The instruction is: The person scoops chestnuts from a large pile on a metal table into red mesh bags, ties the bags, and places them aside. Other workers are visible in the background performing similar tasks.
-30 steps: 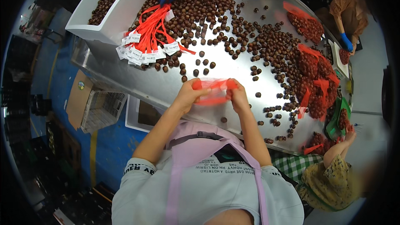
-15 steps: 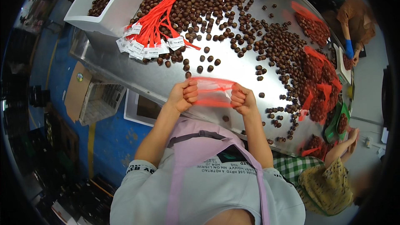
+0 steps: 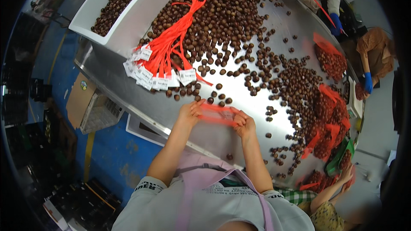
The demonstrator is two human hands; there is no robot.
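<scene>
1. Currently, one red net: drawn out between two hands, over the near part of the metal table.
2. Left hand: fingers clamped on the net's left end.
3. Right hand: fingers clamped on its right end, well apart from the left.
4. Brown nuts: loose across the table, a few just beyond the net.
5. Red strips with white tags: one bundle, lying beside a white tub of nuts.
6. Filled red bags: at the table's right side, near a green scoop.
</scene>
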